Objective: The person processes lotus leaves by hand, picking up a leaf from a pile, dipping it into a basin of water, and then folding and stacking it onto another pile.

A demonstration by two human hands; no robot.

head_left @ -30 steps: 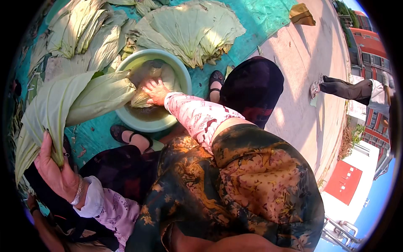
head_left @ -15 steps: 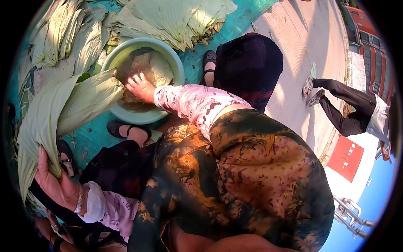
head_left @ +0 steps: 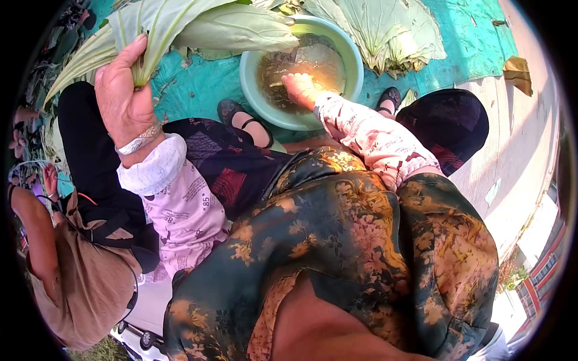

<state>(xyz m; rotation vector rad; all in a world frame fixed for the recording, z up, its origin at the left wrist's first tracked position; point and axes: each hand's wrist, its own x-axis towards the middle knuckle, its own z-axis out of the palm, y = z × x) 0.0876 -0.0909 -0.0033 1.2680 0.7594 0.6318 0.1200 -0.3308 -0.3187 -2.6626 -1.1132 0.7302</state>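
Note:
My left hand (head_left: 125, 93), with a silver bracelet at the wrist, is closed around the gathered stem end of large pale green leaves (head_left: 162, 27). The leaves fan out above it, and one long folded leaf (head_left: 238, 29) reaches over the rim of a light green basin (head_left: 250, 90). Brownish water (head_left: 274, 69) fills the lower part of the basin. At the water's surface is my right hand (head_left: 301, 89), its fingers curled together; whatever they hold is hidden. A pale leaf piece (head_left: 313, 55) lies in the water beyond it.
More wide leaves (head_left: 385, 36) lie stacked on the teal ground sheet (head_left: 180, 84). My dark shoes (head_left: 238, 114) stand close to the basin. A person in a brown top (head_left: 90, 289) sits at the left. A brown scrap (head_left: 518, 75) lies on the paving.
The view has turned, so the basin appears farther right and higher. My left hand still holds the leaves. My right hand's fingers have gone from spread to curled, and more water shows in the basin.

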